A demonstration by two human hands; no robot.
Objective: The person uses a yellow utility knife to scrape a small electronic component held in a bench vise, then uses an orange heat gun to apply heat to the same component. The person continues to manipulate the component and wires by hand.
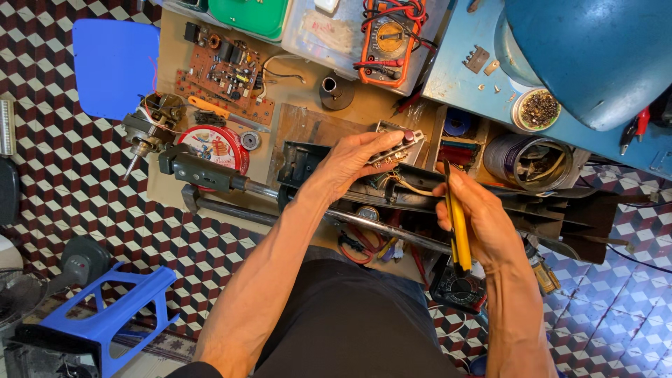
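A wooden workbench is full of parts, and a long black fan housing lies across the front of it. The left hand is closed around a small switch block with wires, holding it just above the housing. The right hand grips a yellow screwdriver, tip up, close to the block. This looks like the step of working on the switch. The next move likely needs the tip set gently on a small screw while the block is held firm.
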